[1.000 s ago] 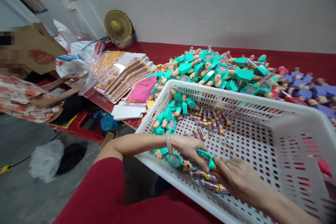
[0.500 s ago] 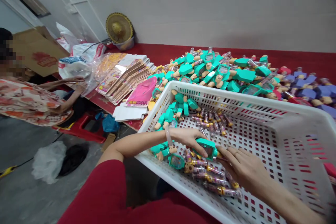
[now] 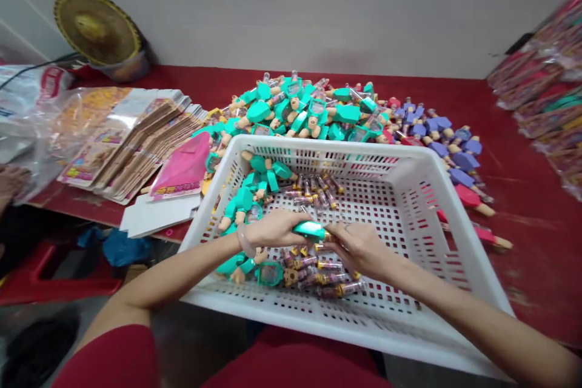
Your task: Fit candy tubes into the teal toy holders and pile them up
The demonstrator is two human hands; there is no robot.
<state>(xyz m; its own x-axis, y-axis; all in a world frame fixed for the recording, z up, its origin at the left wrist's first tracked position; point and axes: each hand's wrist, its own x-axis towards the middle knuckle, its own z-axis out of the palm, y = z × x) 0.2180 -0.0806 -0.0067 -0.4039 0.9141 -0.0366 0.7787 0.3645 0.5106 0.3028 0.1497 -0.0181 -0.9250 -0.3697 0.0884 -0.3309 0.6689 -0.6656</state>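
Both hands' fingers pinch a teal toy.

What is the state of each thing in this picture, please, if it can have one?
left hand: fingers closed over the teal toy
right hand: pinching the teal toy's other end
teal toy: held by both hands above the basket
white basket: partly filled with loose toys and tubes
toy pile: heaped loosely on the red table
card stack: fanned out, overlapping
hat: leaning against the wall

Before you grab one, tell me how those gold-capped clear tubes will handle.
The gold-capped clear tubes will probably roll easily: they are round and lie loose on their sides in the white plastic basket. They likely feel light, looking small beside the left hand. Their glossy surface may slip.
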